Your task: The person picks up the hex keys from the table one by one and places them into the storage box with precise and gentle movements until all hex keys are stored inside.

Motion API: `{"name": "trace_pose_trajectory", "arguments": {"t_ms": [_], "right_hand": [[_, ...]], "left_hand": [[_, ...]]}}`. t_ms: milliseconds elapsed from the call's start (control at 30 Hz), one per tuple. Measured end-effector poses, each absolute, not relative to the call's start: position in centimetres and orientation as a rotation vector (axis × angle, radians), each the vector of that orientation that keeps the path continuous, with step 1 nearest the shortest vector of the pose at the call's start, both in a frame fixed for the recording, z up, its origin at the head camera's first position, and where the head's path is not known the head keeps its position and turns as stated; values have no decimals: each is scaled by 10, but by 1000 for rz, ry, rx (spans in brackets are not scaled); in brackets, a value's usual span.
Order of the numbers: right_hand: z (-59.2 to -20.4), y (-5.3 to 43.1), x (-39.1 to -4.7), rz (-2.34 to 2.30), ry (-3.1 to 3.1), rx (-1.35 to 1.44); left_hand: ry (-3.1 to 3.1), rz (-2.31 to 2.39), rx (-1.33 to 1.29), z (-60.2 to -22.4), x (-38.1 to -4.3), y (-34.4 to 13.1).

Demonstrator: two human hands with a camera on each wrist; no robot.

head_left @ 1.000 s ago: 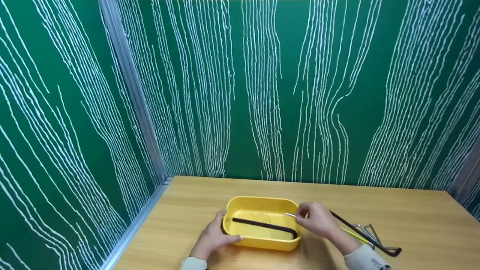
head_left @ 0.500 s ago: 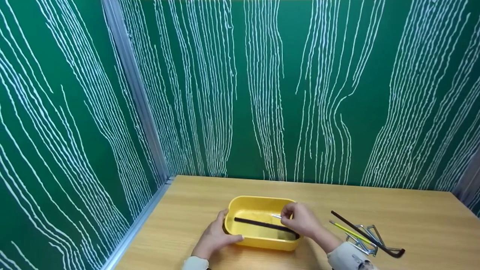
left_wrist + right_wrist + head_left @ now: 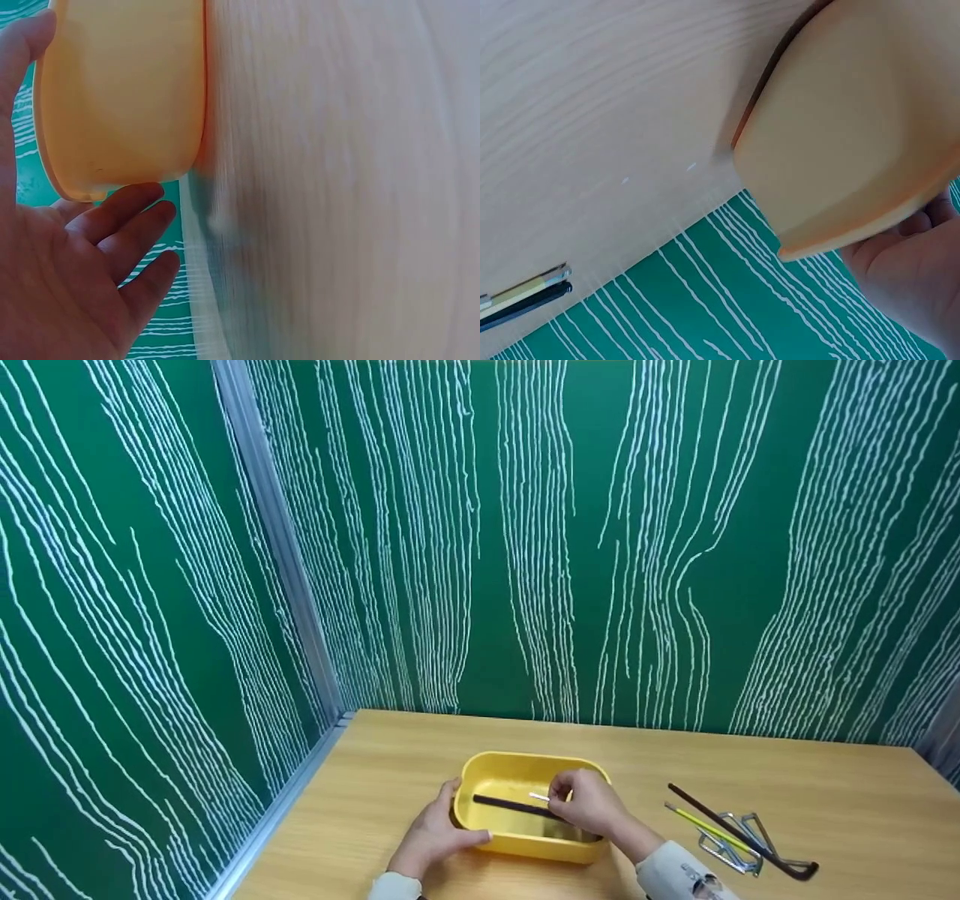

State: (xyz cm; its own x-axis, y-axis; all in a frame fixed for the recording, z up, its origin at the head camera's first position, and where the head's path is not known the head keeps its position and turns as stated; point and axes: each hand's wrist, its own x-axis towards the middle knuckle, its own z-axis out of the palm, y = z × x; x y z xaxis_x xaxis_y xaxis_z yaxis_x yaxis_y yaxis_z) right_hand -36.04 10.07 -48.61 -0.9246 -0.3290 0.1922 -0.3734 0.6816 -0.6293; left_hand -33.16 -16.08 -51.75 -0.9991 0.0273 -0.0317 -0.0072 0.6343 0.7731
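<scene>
Now the worktop (image 3: 750, 765) carries the yellow box (image 3: 536, 850), touched by a loosely spread left hand (image 3: 430, 835); the right hand (image 3: 589, 802) has moved farther inward, hiding part of the dark rod (image 3: 510, 804) inside and bringing its pinched, unreleased pale stick (image 3: 538, 796) mid-box.

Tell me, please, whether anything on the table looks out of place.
Nothing looks spilled or visibly damaged. The only untidy spot is right of the yellow box, where a dark bent rod, a yellow stick and silver metal pieces lie jumbled.
</scene>
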Motion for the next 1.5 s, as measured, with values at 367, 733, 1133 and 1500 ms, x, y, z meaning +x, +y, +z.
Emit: {"name": "trace_pose_trajectory", "arguments": {"t_ms": [367,733,1133,1500], "right_hand": [[-501,93,-366,1116,-2884,567],[-507,88,-368,965,-2933,618],[-510,89,-365,806,-2986,616],[-510,88,-364,816,-3009,636]], "left_hand": [[2777,1345,-5,-521,-333,-159],[2859,1297,85,-520,-334,-165],[2836,1319,76,-522,-334,-163],[2795,1346,16,-520,-333,-163]]}}
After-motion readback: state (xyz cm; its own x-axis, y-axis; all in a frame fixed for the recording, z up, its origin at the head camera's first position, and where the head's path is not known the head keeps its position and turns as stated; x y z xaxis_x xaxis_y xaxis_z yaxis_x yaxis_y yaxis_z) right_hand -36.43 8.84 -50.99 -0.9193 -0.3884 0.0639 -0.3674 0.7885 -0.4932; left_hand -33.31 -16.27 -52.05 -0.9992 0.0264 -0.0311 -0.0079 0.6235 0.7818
